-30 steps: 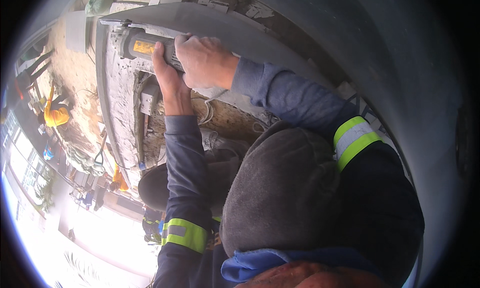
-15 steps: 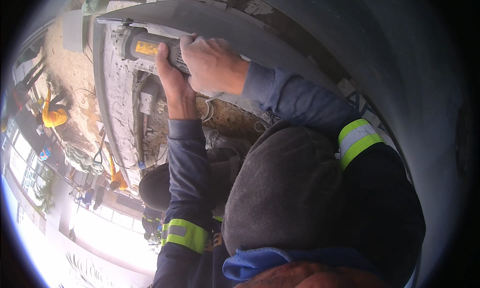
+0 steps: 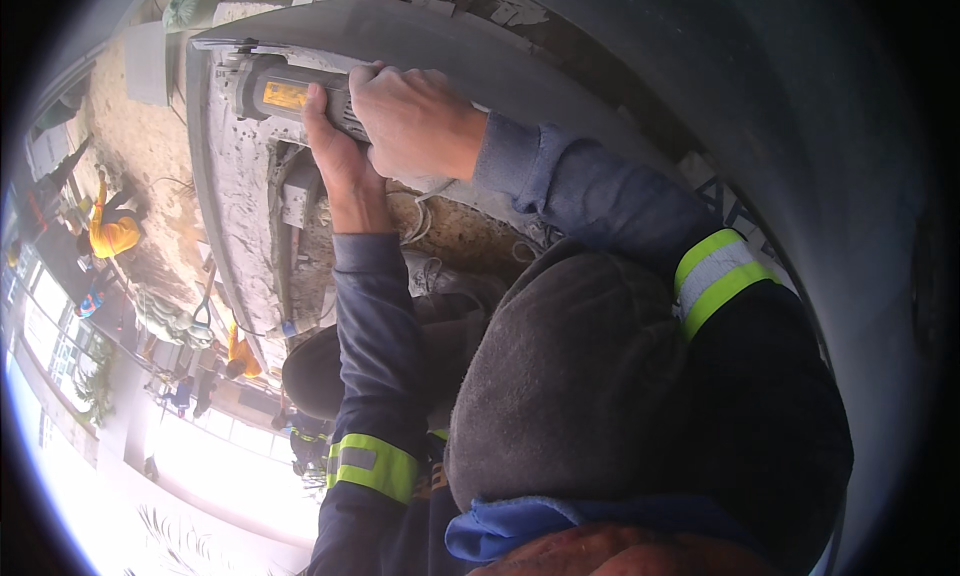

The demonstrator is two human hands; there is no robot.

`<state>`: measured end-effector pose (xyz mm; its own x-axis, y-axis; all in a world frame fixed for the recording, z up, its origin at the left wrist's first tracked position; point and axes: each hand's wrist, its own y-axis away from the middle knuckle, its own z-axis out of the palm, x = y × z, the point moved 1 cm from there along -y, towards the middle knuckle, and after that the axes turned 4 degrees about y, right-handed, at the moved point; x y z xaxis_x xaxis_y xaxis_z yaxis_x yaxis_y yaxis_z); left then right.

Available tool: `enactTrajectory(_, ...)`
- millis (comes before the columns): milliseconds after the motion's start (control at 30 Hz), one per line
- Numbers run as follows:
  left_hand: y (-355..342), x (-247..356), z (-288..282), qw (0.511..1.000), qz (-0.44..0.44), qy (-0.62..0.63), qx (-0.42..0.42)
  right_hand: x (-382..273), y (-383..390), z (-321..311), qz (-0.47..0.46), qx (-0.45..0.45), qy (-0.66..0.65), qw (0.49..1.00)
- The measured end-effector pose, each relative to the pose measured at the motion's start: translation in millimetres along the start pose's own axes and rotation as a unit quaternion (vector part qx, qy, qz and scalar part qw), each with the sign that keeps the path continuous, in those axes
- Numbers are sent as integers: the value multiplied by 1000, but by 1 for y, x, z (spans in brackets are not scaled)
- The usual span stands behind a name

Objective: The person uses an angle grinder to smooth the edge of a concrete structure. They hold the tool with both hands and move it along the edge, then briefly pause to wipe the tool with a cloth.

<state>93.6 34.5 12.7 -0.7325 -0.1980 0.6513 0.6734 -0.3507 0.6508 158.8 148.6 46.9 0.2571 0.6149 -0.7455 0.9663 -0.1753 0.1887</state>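
Note:
Both hands grip a grey power tool with a yellow label, apparently an angle grinder (image 3: 275,86); its head lies at the upper left, against the edge of a curved grey panel (image 3: 370,31). My left hand (image 3: 342,161) wraps the body from below, thumb on top beside the label. My right hand (image 3: 415,121) grips the rear end, fingers curled over it. Below the tool is a rough whitish concrete ledge (image 3: 230,166) with a recess holding a small grey block (image 3: 298,196). A loose pale cord (image 3: 420,216) hangs beneath my hands. The tool's disc is hard to make out.
My bent knee (image 3: 560,366) fills the lower middle. A tall dark grey surface (image 3: 820,176) curves along the right. At the left are co-workers in yellow tops (image 3: 112,234) (image 3: 240,356), pale sacks (image 3: 160,316), a board (image 3: 150,61) and bright windows (image 3: 45,311).
Both hands and the tool shifted slightly right by half a second ago, then moved back slightly left and up. The grips are unchanged.

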Motion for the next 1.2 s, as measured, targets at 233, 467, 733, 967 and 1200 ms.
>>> enactTrajectory(233, -13, 10, -4, 1000, 23, -13, 9, -3, -15, 0, -4, -37, -34, 999)
enactTrajectory(467, -25, 17, -13, 999, 34, -31, 1, -4, -28, 14, -2, -20, -18, 1000)
enactTrajectory(733, -37, 28, -20, 999, 43, -31, -8, -8, -44, 17, -19, -31, -47, 998)
enactTrajectory(967, -55, 37, -39, 998, 44, -12, -33, -12, -57, 22, -10, -37, -48, 998)
enactTrajectory(1200, -57, 41, -37, 998, 54, -17, -17, -13, -63, 25, -10, -31, -38, 999)
